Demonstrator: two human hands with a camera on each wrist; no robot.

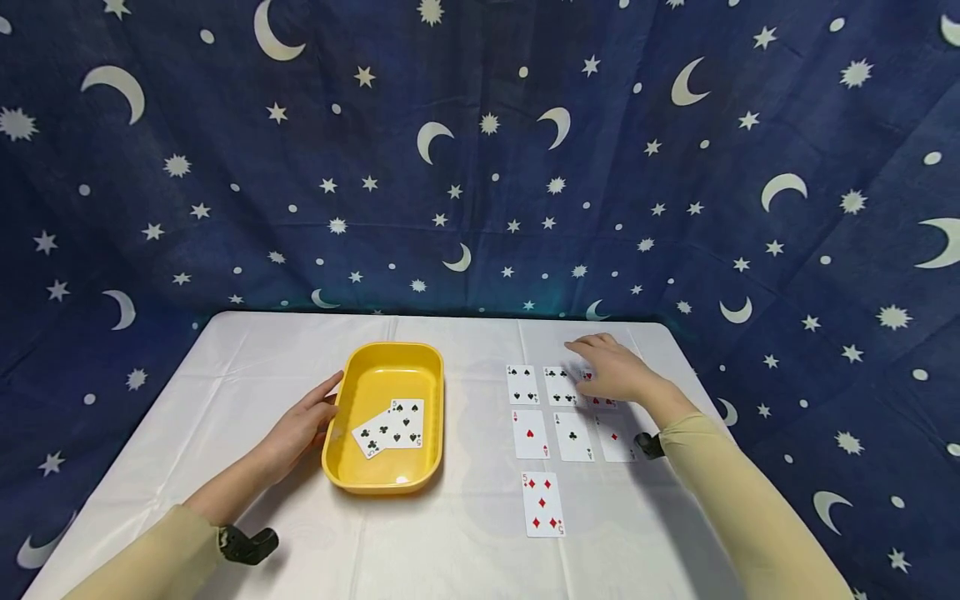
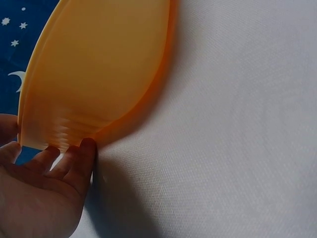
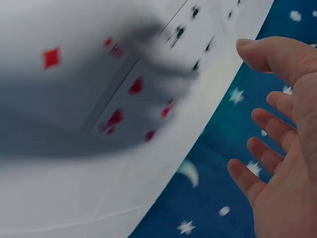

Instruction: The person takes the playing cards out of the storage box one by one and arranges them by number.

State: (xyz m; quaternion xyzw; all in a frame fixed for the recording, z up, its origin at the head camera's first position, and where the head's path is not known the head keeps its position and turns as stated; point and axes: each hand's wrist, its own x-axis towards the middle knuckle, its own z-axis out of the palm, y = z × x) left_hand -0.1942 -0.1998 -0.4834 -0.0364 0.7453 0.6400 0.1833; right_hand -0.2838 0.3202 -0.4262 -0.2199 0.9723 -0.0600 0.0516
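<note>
A yellow tray (image 1: 437,417) holds the five of spades (image 1: 407,423) and an overlapping club card (image 1: 369,437). My left hand (image 1: 296,429) grips the tray's left side, with the thumb at the rim and fingertips against the outer wall (image 2: 94,64). My right hand (image 1: 613,369) hovers over the back row of playing cards, holding nothing, its fingers loosely bent and apart. It partly covers a heart card (image 1: 602,402); the four of spades (image 1: 522,385) and four of clubs (image 1: 560,386) lie left of it. In the right wrist view, a shadow falls across the heart card (image 3: 136,87).
In front of that row lie the ace of hearts (image 1: 531,433), ace of clubs (image 1: 574,436) and ace of diamonds (image 1: 615,439). Nearest me is the five of diamonds (image 1: 542,504). A white cloth covers the table (image 1: 465,550); a blue star-and-moon curtain (image 1: 480,275) hangs behind.
</note>
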